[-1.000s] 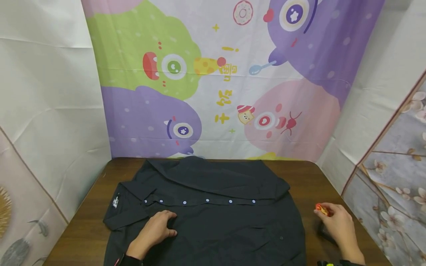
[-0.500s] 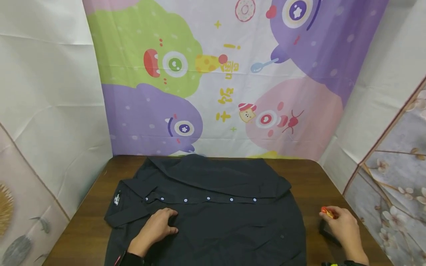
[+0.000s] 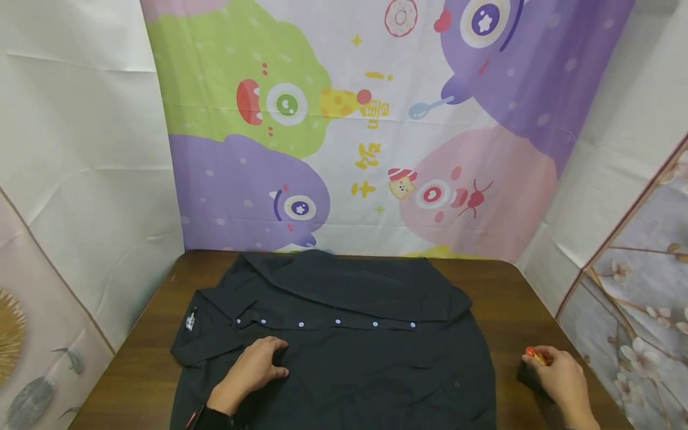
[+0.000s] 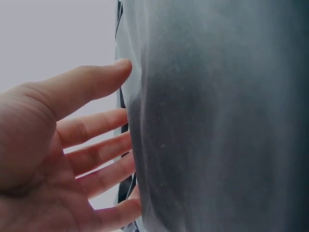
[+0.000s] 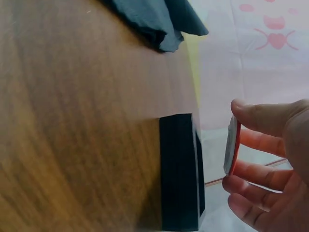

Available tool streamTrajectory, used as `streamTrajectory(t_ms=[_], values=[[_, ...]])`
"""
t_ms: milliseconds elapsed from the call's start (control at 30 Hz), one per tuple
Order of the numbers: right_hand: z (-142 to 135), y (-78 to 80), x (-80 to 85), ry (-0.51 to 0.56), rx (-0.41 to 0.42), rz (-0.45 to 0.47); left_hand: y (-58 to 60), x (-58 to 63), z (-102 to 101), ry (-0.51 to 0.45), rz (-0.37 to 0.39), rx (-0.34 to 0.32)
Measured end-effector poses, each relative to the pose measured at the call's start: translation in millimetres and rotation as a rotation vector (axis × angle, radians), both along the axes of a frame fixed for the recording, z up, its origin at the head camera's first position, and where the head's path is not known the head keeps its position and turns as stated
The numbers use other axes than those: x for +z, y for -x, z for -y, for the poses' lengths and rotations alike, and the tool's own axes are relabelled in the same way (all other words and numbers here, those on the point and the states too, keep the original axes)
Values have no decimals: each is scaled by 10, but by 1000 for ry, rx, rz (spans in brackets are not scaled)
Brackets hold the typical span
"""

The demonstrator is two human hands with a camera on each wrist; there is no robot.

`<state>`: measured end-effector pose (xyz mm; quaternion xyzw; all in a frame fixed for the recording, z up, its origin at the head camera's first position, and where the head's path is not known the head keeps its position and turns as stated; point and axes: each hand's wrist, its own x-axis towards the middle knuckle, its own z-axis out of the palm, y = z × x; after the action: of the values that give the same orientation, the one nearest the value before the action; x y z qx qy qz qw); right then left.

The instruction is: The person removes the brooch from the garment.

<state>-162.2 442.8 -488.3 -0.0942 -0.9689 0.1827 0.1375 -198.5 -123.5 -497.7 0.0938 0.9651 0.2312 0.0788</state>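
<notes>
A black button-up shirt [image 3: 376,364] lies spread on the table, a row of pale buttons running across it and its collar at the left. My left hand [image 3: 252,370] rests on the shirt below the buttons; in the left wrist view its loosely spread fingers [image 4: 99,154] meet the cloth. At the right, my right hand [image 3: 564,376] pinches a small flat orange-red and yellow piece [image 3: 536,355]. The right wrist view shows this piece [image 5: 232,145] edge-on, grey on one side and red on the other. A black box [image 5: 178,171] stands on the table just beneath it, apart from it.
The brown wooden table [image 3: 502,292] shows around the shirt. Behind it hangs a cartoon-printed cloth [image 3: 371,227], with white sheeting [image 3: 91,149] at the left and a flower-patterned panel [image 3: 645,322] at the right.
My right hand has shifted a little to the right and down in the head view, still pinching the small piece, beside the black box. My left hand keeps its place on the shirt.
</notes>
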Motion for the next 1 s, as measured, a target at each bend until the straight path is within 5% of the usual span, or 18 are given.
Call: streamTrajectory(t_ms=[333, 1000], values=[[-48, -17, -21, 17, -72, 108, -9, -2, 10, -6, 4, 2], [-190, -5, -67, 0, 11, 219, -3, -14, 28, -7, 3, -9]])
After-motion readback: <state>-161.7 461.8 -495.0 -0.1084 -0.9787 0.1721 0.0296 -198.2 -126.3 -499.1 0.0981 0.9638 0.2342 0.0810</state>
